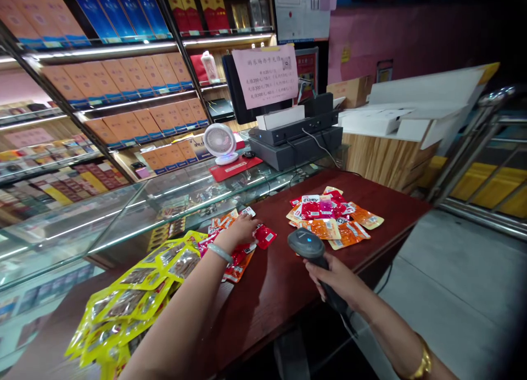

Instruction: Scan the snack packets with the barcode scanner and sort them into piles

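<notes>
My right hand (335, 278) is wrapped round the handle of a dark grey barcode scanner (307, 244), which shows a small blue light on top. The scanner is held over the front of the dark red table, its head near a pile of red and orange snack packets (321, 221). My left hand (241, 232) is over another pile of such packets (236, 270), its fingers closed at the edge of a red snack packet (265, 236). The fingertips are partly hidden. Yellow snack packets (140, 292) lie in a heap beside my left forearm.
The table (272, 297) adjoins a glass display counter (135, 215). On the counter are a small white fan (221, 144), a red mat (234, 168) and a cash drawer (296, 149) below a monitor with a pink sign (267, 75). A metal railing (465, 155) stands right.
</notes>
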`<state>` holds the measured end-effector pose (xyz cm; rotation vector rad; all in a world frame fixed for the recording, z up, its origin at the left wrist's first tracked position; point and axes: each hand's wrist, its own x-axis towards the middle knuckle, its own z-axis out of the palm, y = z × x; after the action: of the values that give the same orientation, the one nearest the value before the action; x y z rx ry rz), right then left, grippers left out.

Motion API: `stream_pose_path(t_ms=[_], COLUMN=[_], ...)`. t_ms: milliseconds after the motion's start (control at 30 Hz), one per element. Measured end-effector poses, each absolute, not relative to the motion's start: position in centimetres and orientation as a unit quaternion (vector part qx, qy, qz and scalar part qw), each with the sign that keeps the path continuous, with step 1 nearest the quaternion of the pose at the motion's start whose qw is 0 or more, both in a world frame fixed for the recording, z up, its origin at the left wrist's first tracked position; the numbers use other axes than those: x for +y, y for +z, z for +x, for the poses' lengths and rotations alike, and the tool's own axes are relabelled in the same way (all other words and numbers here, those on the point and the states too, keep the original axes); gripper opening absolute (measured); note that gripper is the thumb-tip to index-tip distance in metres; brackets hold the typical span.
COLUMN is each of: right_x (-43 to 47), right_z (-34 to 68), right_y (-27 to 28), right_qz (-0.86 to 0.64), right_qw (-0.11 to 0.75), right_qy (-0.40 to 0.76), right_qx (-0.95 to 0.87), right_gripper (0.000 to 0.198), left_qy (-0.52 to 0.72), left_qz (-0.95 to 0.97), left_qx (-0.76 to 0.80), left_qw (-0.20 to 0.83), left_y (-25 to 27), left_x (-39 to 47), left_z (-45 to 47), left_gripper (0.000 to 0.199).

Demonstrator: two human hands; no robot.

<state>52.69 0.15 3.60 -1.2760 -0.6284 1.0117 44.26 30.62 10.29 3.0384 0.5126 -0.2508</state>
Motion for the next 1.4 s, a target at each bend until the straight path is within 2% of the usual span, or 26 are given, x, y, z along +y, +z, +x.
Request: stream_pose_path(t_ms=[67,167,333,567,667,800,933,1067,1233,1400], right_x=[0.2,0.2,0.7,0.9,0.7,0.6,0.9,1.5,2.1,2.3], right_z=[52.4,52.1,51.8,51.9,52.2,52.4,52.3,51.9,51.0,50.3], right_y=[3.7,4.1,4.2,4.3,4.0,3.3,3.1,3.2,3.4,4.0], right_qz=[-0.561,-0.565,-0.571,-0.578,-0.574,-0.576,-0.582,-0.582,-0.576,-0.571], right_qw=[0.638,0.63,0.616,0.628,0.635,0.64,0.628,0.606,0.593,0.586], right_qy=[0.447,0.449,0.446,0.419,0.419,0.417,0.423,0.44,0.451,0.45], right_qx=[-0.278,-0.286,-0.309,-0.31,-0.302,-0.292,-0.297,-0.317,-0.338,-0.358], right_gripper=[0.055,0.055,0.054,0.051,0.05,0.051,0.051,0.051,0.05,0.051], left_qy=[-0.087,-0.069,-0.032,0.005,0.023,0.123,0.157,0.141,0.112,-0.01], left_qz=[0.982,0.982,0.973,0.979,0.962,0.913,0.905,0.946,0.953,0.948], left_qx=[0.164,0.174,0.215,0.189,0.226,0.274,0.198,0.142,0.256,0.318], left_qw=[0.018,0.014,0.076,0.081,0.153,0.274,0.342,0.256,0.114,0.006], left_y=[10.5,10.4,9.5,8.4,8.4,7.6,6.1,6.1,7.9,9.3], left_x=[30.6,30.0,29.0,29.0,28.5,26.0,23.5,24.1,28.7,32.0], left_z=[44.3,44.7,45.0,44.8,45.2,47.2,48.8,47.1,42.3,38.2], left_gripper=[0.064,0.065,0.054,0.04,0.043,0.043,0.043,0.045,0.034,0.023])
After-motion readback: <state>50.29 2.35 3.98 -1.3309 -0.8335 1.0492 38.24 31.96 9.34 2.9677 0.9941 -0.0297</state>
